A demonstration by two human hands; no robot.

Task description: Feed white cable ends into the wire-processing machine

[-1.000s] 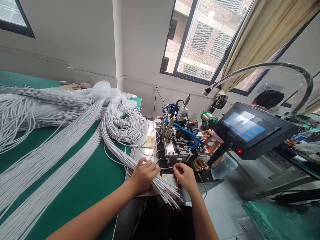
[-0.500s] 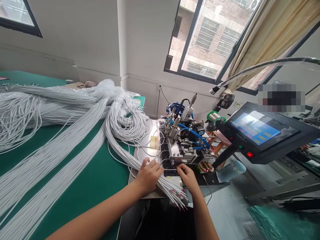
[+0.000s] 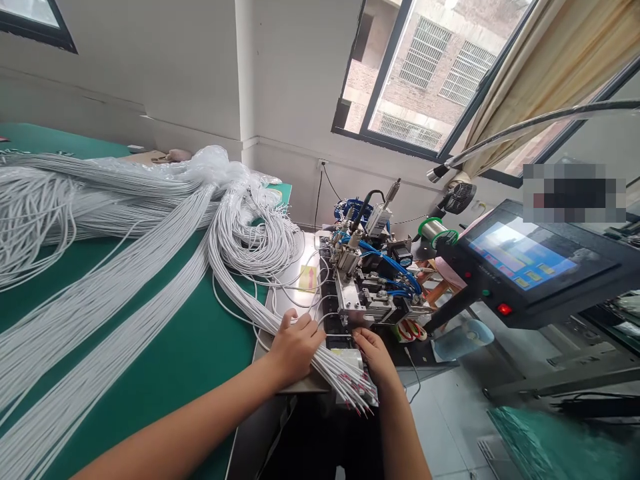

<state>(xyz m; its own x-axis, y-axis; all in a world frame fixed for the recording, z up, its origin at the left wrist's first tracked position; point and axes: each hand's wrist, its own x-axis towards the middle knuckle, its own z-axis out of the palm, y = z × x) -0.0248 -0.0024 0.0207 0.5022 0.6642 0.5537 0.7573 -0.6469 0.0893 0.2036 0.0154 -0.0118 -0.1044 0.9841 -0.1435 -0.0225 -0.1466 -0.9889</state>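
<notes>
Holds the bundle of white cables under the left hand and pinches 1 white cable near its end in the right hand. Compared with 1.0 s ago, brings the right fingertips slightly closer in at the front edge of the machine, with a flatter pinch in place of a rounder curl. Keeps about the same left grip on the bundle. Swings the view a little as well, shifting the screen toward the right edge. Suggests, as a judgement, work centred on the cable's end by the machine rather than on the bundle.

Points the pinched cable rightward, with a long axis nearly level from beside the left knuckles to the right fingertips. Hides the very tip among the fingers; cannot tell whether touching the machine. Slants the bundle's long axis from the coil at upper left down to lower right, fanning out red-tipped ends below the right hand.

Closes the left fingers over the bundle, palm out of sight; cannot tell how tightly. Narrows the right thumb and forefinger to almost no gap. See more loose cables across the green table, to the left.
</notes>
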